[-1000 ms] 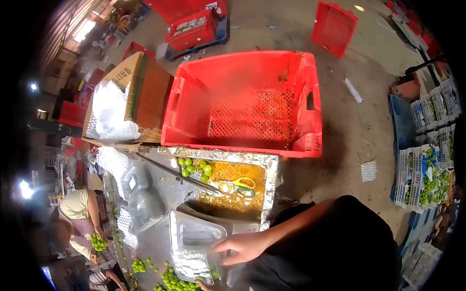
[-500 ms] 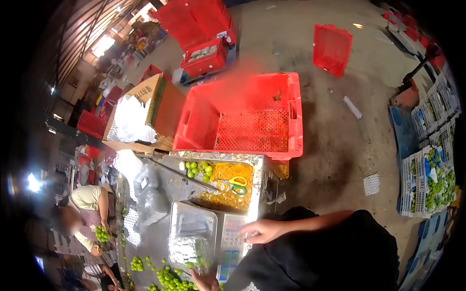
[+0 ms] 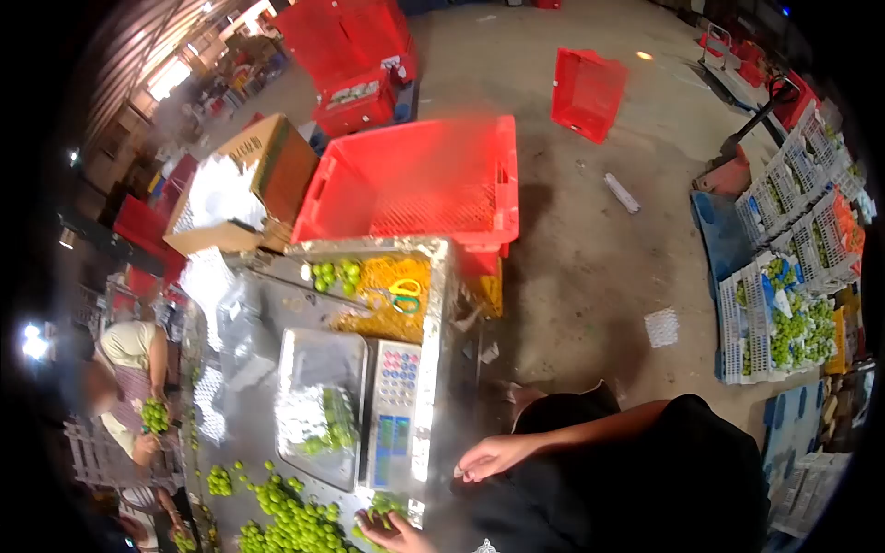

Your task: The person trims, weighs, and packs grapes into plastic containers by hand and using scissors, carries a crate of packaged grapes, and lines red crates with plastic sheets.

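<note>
Nearest, at the bench (image 3: 235, 442): your left hand (image 3: 392, 533), fingers parted and slightly bent beside loose grapes (image 3: 295, 516), any grip on them impossible to tell; your right hand (image 3: 495, 456), just off the bench edge, fingers loosely curled, with anything between the fingertips too small to tell. Next: one scale (image 3: 396, 419), a clear box (image 3: 313, 421) with green grapes inside on its tray (image 3: 318, 350); scissors (image 3: 395, 295) upon yellow bands (image 3: 369, 324). Farther: red crate (image 3: 406, 189) beside an open carton (image 3: 281, 175); leftward, a co-worker (image 3: 129, 346) holding a grape bunch (image 3: 155, 417).
</note>
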The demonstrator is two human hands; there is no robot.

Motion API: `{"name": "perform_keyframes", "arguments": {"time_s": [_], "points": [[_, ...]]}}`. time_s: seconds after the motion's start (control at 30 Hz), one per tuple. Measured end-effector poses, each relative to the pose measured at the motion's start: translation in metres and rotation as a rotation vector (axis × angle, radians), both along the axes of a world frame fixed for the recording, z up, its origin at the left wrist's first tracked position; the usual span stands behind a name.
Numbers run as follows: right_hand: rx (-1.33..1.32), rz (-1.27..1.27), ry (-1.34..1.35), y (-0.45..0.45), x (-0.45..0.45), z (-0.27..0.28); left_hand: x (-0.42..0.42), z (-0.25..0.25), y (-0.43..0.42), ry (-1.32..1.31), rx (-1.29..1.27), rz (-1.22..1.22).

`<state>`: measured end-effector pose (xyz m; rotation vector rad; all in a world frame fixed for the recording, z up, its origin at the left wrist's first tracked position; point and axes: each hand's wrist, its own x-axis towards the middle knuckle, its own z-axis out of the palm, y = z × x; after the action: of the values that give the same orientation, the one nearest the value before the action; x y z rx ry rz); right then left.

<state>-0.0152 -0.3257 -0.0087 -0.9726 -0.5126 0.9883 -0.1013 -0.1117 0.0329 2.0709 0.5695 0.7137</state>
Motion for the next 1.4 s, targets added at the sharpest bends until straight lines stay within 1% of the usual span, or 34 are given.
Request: {"name": "perform_keyframes", "arguments": {"time_s": [0.03, 0.07, 0.1, 0.17, 0.23, 0.27, 0.3, 0.33, 0.37, 0.4, 0.47, 0.5, 0.53, 0.57, 0.63, 0.67, 0.7, 0.77, 0.8, 0.83, 0.87, 0.9, 0.97, 1.0, 1.03, 1.1, 1.13, 1.2, 1.23, 1.3, 1.33, 1.4], "points": [[-0.007, -0.019, 0.084, -0.007, -0.015, -0.001, -0.025, -0.053, 0.024, -0.074, -0.088, -0.051], [-0.107, 0.01, 0.049, -0.016, -0.025, 0.001, -0.034, -0.051, 0.011, -0.012, -0.281, -0.018], [-0.201, 0.039, 0.006, -0.026, -0.031, 0.004, -0.041, -0.047, 0.002, 0.037, -0.428, -0.054], [-0.219, -0.008, 0.044, -0.04, -0.048, 0.008, -0.054, -0.044, -0.01, 0.094, -0.415, -0.128], [-0.138, -0.017, -0.048, -0.046, -0.062, 0.007, -0.058, -0.033, -0.022, 0.123, -0.397, -0.198], [-0.095, -0.033, -0.091, -0.048, -0.069, 0.003, -0.059, -0.03, -0.026, 0.136, -0.452, -0.222], [-0.088, -0.082, -0.074, -0.051, -0.076, 0.003, -0.057, -0.028, -0.031, 0.152, -0.512, -0.251], [-0.043, -0.138, -0.121, -0.055, -0.082, 0.001, -0.057, -0.032, -0.031, 0.158, -0.519, -0.289], [0.002, -0.192, -0.171, -0.063, -0.088, 0.0, -0.057, -0.036, -0.031, 0.199, -0.502, -0.265], [0.021, -0.207, -0.182, -0.072, -0.095, -0.004, -0.055, -0.038, -0.034, 0.239, -0.48, -0.304], [0.018, -0.28, -0.126, -0.099, -0.115, -0.009, -0.051, -0.038, -0.046, 0.3, -0.435, -0.39], [0.001, -0.307, -0.081, -0.113, -0.124, -0.011, -0.046, -0.04, -0.052, 0.359, -0.454, -0.436], [0.0, -0.365, -0.077, -0.132, -0.134, -0.013, -0.04, -0.045, -0.059, 0.418, -0.477, -0.485], [-0.017, -0.396, -0.081, -0.152, -0.146, -0.013, -0.032, -0.062, -0.057, 0.414, -0.502, -0.603], [-0.054, -0.504, -0.077, -0.191, -0.175, -0.016, -0.024, -0.052, -0.108, 0.284, 0.199, -1.067], [-0.02, -0.592, -0.047, -0.209, -0.191, -0.018, -0.019, -0.051, -0.139, 0.137, 0.43, -1.252], [0.018, -0.681, -0.023, -0.225, -0.207, -0.02, -0.023, -0.021, -0.207, 0.467, -0.367, -1.111], [0.007, -0.807, 0.008, -0.25, -0.237, -0.029, 0.031, -0.169, -0.115, 0.666, -0.171, -0.97], [0.071, -0.883, 0.028, -0.263, -0.255, -0.031, 0.024, -0.156, -0.16, 0.812, -0.181, -0.961], [0.145, -0.959, 0.046, -0.272, -0.269, -0.032, 0.014, -0.138, -0.209, 0.905, -0.168, -1.008], [0.096, -1.053, 0.0, -0.291, -0.289, -0.022, 0.009, -0.135, -0.245, 0.969, -0.135, -1.049], [0.089, -1.142, -0.012, -0.301, -0.302, -0.025, 0.011, -0.141, -0.274, 1.01, -0.095, -1.106], [0.185, -1.278, -0.032, -0.313, -0.333, -0.035, 0.018, -0.148, -0.333, 1.08, 0.005, -1.251], [0.128, -1.444, -0.111, -0.315, -0.348, -0.031, 0.019, -0.151, -0.368, 1.109, 0.065, -1.333], [0.105, -1.571, -0.102, -0.318, -0.358, -0.03, 0.019, -0.156, -0.405, 1.134, 0.123, -1.414], [0.186, -1.663, -0.139, -0.325, -0.37, -0.032, 0.016, -0.164, -0.475, 1.163, 0.253, -1.581], [0.171, -1.763, -0.137, -0.324, -0.383, -0.029, 0.011, -0.168, -0.507, 1.167, 0.31, -1.656], [0.026, -1.979, 0.107, -0.323, -0.395, -0.023, 0.0, -0.172, -0.562, 1.159, 0.41, -1.789], [0.023, -2.044, 0.099, -0.319, -0.401, -0.025, -0.007, -0.174, -0.585, 1.143, 0.455, -1.851], [-0.135, -2.273, 0.2, -0.301, -0.417, -0.025, -0.025, -0.172, -0.626, 1.121, 0.55, -1.972], [-0.15, -2.325, 0.21, -0.293, -0.429, -0.018, -0.036, -0.172, -0.643, 1.119, 0.587, -2.017], [-0.112, -2.439, 0.314, -0.272, -0.451, -0.006, -0.061, -0.172, -0.669, 1.111, 0.66, -2.092]]}}
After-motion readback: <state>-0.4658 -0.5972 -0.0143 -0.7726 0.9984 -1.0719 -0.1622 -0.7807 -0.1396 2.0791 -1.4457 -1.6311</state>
